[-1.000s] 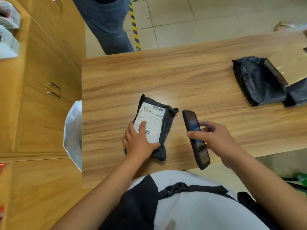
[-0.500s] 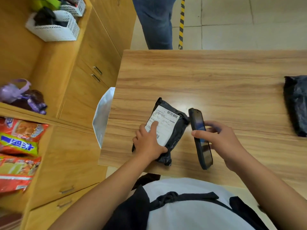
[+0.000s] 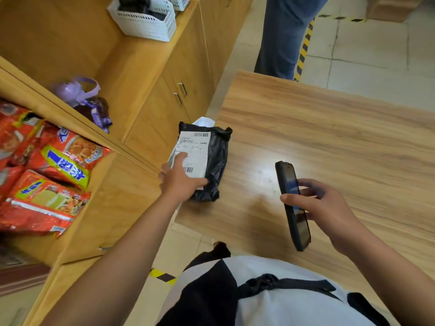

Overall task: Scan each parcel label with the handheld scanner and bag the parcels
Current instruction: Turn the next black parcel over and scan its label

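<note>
Gripping the near end of the black parcel [image 3: 217, 156] in the left hand [image 3: 180, 183], with one finger and the thumb pressing on its white label [image 3: 195, 152], at the left edge of the counter [image 3: 329, 128] and partly overhanging that edge beside the white bag [image 3: 204, 120]. Pinching the handheld scanner [image 3: 292, 203] between the thumb and curled fingers of the right hand [image 3: 329, 209], near the counter's near edge, well apart from the black parcel.

1 black parcel [image 3: 216, 158] carries 1 white label [image 3: 195, 152] with 2 barcodes [image 3: 201, 134]. There is 1 handheld scanner [image 3: 292, 208], 1 left hand [image 3: 180, 183], 1 right hand [image 3: 328, 209], 1 wooden table [image 3: 329, 137], 1 white bag [image 3: 203, 120] and 2 cabinet handles [image 3: 183, 89].
</note>
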Demonstrator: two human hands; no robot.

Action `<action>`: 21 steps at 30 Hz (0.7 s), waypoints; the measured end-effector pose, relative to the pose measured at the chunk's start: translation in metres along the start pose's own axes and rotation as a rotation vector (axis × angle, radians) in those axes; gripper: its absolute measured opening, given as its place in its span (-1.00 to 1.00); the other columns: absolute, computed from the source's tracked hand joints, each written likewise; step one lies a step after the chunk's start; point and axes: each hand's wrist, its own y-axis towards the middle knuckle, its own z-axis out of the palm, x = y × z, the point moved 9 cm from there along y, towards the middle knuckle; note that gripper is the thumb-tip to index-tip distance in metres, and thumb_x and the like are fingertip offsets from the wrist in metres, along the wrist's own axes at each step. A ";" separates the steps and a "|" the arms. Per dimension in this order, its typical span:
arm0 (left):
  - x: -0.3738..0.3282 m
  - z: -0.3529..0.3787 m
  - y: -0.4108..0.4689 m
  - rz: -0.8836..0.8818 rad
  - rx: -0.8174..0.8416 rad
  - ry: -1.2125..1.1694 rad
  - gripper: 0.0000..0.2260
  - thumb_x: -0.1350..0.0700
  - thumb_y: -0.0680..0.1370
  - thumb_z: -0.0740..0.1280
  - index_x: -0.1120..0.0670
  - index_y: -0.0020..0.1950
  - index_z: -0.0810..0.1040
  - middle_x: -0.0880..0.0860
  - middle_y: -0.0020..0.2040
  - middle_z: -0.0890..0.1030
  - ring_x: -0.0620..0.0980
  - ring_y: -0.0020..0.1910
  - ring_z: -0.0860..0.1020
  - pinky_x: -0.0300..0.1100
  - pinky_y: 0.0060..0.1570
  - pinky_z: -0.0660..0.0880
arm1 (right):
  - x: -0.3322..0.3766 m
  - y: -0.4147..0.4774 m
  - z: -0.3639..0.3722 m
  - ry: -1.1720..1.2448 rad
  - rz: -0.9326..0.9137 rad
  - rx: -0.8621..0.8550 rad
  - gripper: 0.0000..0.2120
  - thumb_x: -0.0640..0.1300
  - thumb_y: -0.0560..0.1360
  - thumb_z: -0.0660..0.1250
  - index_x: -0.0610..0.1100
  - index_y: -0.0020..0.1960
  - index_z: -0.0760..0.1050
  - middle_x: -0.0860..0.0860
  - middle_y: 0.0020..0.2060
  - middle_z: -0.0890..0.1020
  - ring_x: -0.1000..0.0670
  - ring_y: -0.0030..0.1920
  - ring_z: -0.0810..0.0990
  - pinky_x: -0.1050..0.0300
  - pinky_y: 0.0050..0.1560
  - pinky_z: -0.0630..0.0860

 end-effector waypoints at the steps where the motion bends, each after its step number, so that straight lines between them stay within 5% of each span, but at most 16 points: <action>1: 0.005 -0.006 0.012 -0.007 0.005 -0.065 -0.20 -0.07 0.26 0.57 -0.23 0.43 0.29 0.08 0.35 0.29 0.18 0.32 0.30 0.06 0.27 0.42 | 0.005 0.000 0.005 -0.005 -0.008 -0.004 -0.36 0.23 0.03 0.60 0.09 0.09 0.67 0.01 -0.18 0.69 -0.01 -0.24 0.73 -0.24 -0.01 0.63; 8: 0.033 -0.005 0.087 -0.081 0.224 -0.304 -0.27 -0.02 0.31 0.55 -0.22 0.42 0.32 0.06 0.37 0.30 0.15 0.28 0.41 0.10 0.21 0.51 | 0.030 -0.007 0.031 0.000 -0.010 -0.107 -0.41 0.21 0.05 0.60 0.09 0.07 0.70 -0.02 -0.16 0.70 -0.07 -0.13 0.73 -0.33 0.12 0.62; 13: 0.043 0.023 0.115 -0.129 0.421 -0.421 -0.27 -0.03 0.38 0.52 -0.09 0.49 0.30 -0.04 0.45 0.34 0.01 0.21 0.43 -0.14 0.02 0.47 | 0.029 -0.019 0.042 -0.028 0.028 -0.179 -0.24 0.22 0.05 0.60 0.01 0.22 0.64 -0.08 -0.04 0.70 -0.16 -0.01 0.71 -0.36 0.17 0.59; 17: 0.053 0.046 0.132 -0.183 0.504 -0.508 -0.28 -0.03 0.41 0.50 -0.01 0.52 0.29 0.02 0.48 0.36 0.06 0.28 0.44 0.01 0.29 0.44 | 0.022 -0.031 0.046 -0.055 0.064 -0.223 -0.20 0.17 0.02 0.68 0.01 0.23 0.65 -0.06 -0.06 0.72 -0.17 -0.02 0.71 -0.36 0.14 0.60; 21: 0.057 0.053 0.151 -0.217 0.490 -0.510 -0.26 -0.04 0.43 0.50 -0.02 0.53 0.26 0.05 0.50 0.34 0.13 0.34 0.43 0.13 0.31 0.44 | 0.018 -0.044 0.045 -0.067 0.064 -0.274 -0.20 0.21 0.06 0.57 0.00 0.27 0.62 -0.11 -0.01 0.70 -0.20 0.00 0.69 -0.33 0.14 0.60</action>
